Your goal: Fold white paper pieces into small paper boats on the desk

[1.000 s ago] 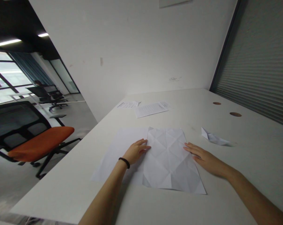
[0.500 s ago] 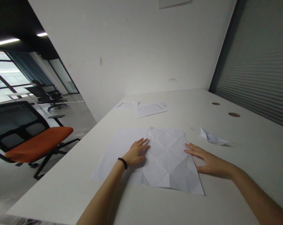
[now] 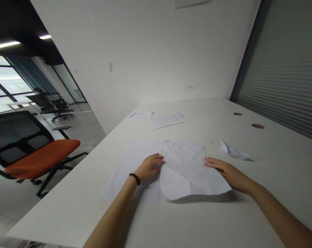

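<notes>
Lower centre: left hand (image 3: pixel 148 168), thumb apart, touches creased paper (image 3: pixel 185 168); right hand (image 3: pixel 231 175) (I can't tell its grip) touches its right edge.

Creased sheet (image 3: pixel 185 165): thin white paper, matt, surface roughened by a network of crossing fold lines. Plain sheet (image 3: pixel 130 162): white paper, matt, smooth in its visible part. Folded piece (image 3: pixel 232 151): white paper, matt, with crisp folded faces. Printed sheets (image 3: pixel 166 120): white paper, matt. Worktop (image 3: pixel 197 224): white, smooth, low sheen; core material cannot be determined. Wall (image 3: pixel 158 51): white, matt, smooth apart from small scuffs. Chair seat (image 3: pixel 44 156): orange, cloth-like, matt. Chair back (image 3: pixel 13 129): dark mesh in a black plastic-looking frame. Curtain (image 3: pixel 29 74): blue cloth, matt, hanging in pleats. Wristband (image 3: pixel 135 178): black, matt; material unclear.
</notes>
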